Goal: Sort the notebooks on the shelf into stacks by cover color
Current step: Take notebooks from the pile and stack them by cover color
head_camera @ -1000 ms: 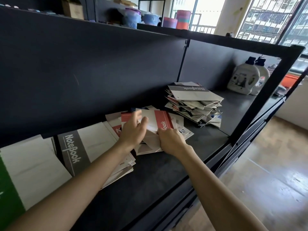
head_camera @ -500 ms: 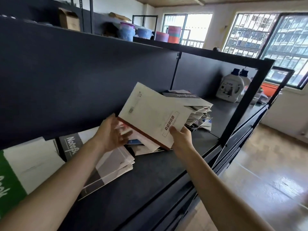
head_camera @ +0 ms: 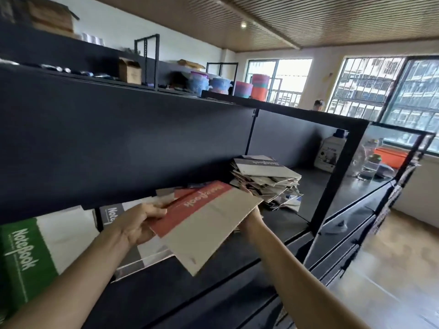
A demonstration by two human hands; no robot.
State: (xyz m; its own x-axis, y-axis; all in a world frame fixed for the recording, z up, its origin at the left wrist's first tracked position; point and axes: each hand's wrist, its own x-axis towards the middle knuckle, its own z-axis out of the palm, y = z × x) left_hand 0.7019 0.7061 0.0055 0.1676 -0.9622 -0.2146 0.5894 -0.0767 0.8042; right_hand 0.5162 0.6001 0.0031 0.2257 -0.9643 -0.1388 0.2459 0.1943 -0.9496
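We note one red-banded notebook [head_camera: 209, 222] held up off the black shelf [head_camera: 213, 271], tilted, red band to the left and pale cover sloping down toward us; the left hand [head_camera: 140, 224] grips its red end, fingers curled over the edge; the right hand [head_camera: 252, 217] meets the far right corner from beneath, fingers hidden behind the cover, so we cannot tell whether they clamp it or lie flat. More red-banded covers fan out just behind the held one, near the left fingers. On the shelf: a green-banded notebook [head_camera: 23, 252] at far left; a grey-banded notebook [head_camera: 111, 213] beside it, partly under the left wrist; an unsorted pile [head_camera: 266, 179] further right, grey cover on top; a white detergent bottle [head_camera: 330, 153] well beyond it.
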